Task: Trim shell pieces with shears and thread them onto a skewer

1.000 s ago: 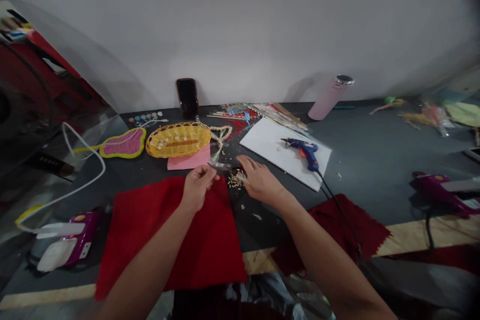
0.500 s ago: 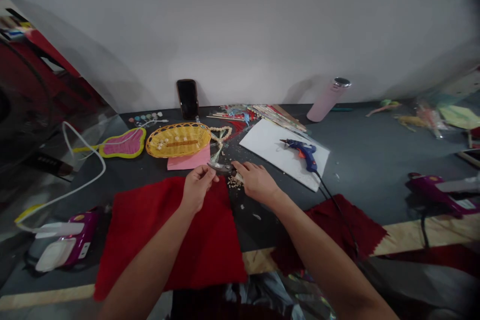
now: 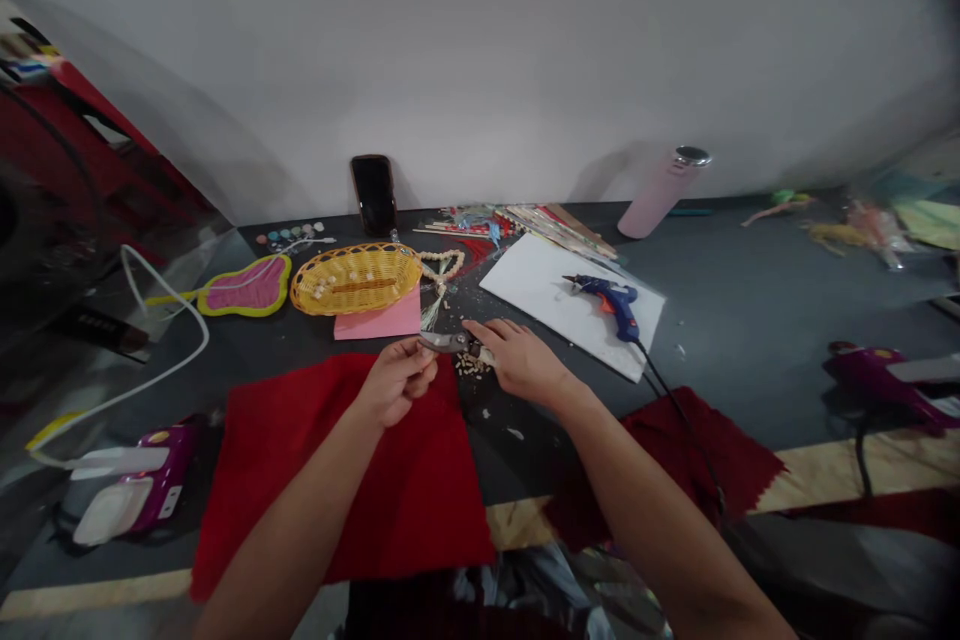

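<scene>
My right hand [image 3: 521,360] is wrapped round the handles of a pair of pruning shears [image 3: 444,342], whose metal jaws point left. At the tip of the jaws is my left hand [image 3: 401,380], its thumb and fingers pinched together. Whatever sits in that pinch is too small to make out. Below the shears, small pale pieces [image 3: 471,366] lie scattered on the dark table. Under my left hand and forearm spreads a red cloth [image 3: 405,500]. Just beyond the hands are a pink paper [image 3: 375,322] and a beaded loop with a tassel [image 3: 442,270].
A yellow wicker basket [image 3: 356,292] holds a few small pieces. To the right, a blue glue gun [image 3: 611,300] rests on a white board [image 3: 525,275], its cord running toward me. Farther back stand a phone [image 3: 373,195] and a pink bottle [image 3: 660,195]. Thin sticks [image 3: 559,230] lie behind.
My left hand has shifted slightly, its fingers closer under the shears' tip. My right hand and the shears have moved a little to the right. The view has tilted slightly.
</scene>
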{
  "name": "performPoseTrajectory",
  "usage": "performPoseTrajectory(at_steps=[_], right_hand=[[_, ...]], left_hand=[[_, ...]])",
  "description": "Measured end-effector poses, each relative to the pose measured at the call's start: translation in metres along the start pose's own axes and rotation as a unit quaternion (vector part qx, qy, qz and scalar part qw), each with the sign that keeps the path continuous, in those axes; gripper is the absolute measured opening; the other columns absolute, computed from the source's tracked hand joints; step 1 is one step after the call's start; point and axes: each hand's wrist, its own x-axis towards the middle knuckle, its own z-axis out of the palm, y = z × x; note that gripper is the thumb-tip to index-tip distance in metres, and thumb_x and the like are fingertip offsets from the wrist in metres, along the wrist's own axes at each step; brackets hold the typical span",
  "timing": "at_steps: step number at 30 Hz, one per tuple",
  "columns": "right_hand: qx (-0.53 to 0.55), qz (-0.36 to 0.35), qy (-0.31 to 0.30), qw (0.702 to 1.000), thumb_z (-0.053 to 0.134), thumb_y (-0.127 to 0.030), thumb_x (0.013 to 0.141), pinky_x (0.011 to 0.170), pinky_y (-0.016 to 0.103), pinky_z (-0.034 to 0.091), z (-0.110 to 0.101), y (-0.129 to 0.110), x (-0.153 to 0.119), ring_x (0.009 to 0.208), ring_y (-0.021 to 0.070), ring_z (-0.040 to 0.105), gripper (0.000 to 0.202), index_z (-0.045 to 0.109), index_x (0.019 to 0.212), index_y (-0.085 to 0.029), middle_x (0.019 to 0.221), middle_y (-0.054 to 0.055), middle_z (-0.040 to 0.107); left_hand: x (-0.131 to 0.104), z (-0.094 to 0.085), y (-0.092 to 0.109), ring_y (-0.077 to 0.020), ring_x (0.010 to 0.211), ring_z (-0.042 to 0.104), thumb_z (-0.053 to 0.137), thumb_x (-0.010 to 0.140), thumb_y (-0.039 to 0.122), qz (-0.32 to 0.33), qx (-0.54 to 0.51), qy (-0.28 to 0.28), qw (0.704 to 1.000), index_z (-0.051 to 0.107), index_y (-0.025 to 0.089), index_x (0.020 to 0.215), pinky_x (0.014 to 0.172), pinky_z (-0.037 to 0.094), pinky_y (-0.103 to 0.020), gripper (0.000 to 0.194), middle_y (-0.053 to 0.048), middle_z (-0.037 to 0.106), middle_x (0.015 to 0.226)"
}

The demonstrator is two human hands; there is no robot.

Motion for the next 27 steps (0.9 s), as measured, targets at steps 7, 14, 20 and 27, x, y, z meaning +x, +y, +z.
performPoseTrajectory(at_steps=[7,14,20,27], right_hand=[[-0.016,0.002,-0.043,0.999,0.039,-0.012,0.077,0.086,0.03,0.037,0.003,0.0,0.004,0.101,0.0204,0.051,0.061,0.03,0.136,-0.021,0.115,0.01,0.053],[-0.035,0.044,-0.002,0.998,0.038,-0.013,0.08,0.088,0.03,0.035,0.003,0.003,0.002,0.103,0.0203,0.05,0.057,0.03,0.135,-0.024,0.116,0.009,0.053],[-0.026,0.03,0.003,0.999,0.04,-0.013,0.078,0.088,0.033,0.035,0.002,0.003,0.0,0.106,0.0213,0.047,0.061,0.028,0.136,-0.022,0.116,0.009,0.053],[-0.004,0.005,0.014,1.0,0.04,-0.012,0.075,0.088,0.035,0.035,0.005,0.007,0.0,0.106,0.0228,0.047,0.063,0.029,0.136,-0.023,0.117,0.009,0.053]], left_hand=[[0.003,-0.005,-0.003,0.0001,0.034,0.019,0.066,0.071,0.028,0.003,0.001,0.017,1.0,0.044,0.015,0.067,0.036,0.011,-0.015,0.025,0.006,0.043,0.047],[0.006,0.003,-0.012,-0.0019,0.041,0.035,0.062,0.074,0.031,0.126,0.127,0.087,0.98,0.052,0.014,0.076,0.04,0.023,-0.016,0.021,-0.002,0.062,0.065],[0.005,0.006,-0.013,-0.0036,0.043,0.038,0.061,0.074,0.03,0.179,0.226,0.136,0.948,0.054,0.013,0.075,0.045,0.03,-0.018,0.018,-0.002,0.065,0.066],[0.003,0.002,-0.008,-0.0006,0.035,0.031,0.063,0.073,0.027,0.106,0.121,0.07,0.985,0.052,0.012,0.07,0.038,0.019,-0.016,0.019,-0.003,0.064,0.059]])
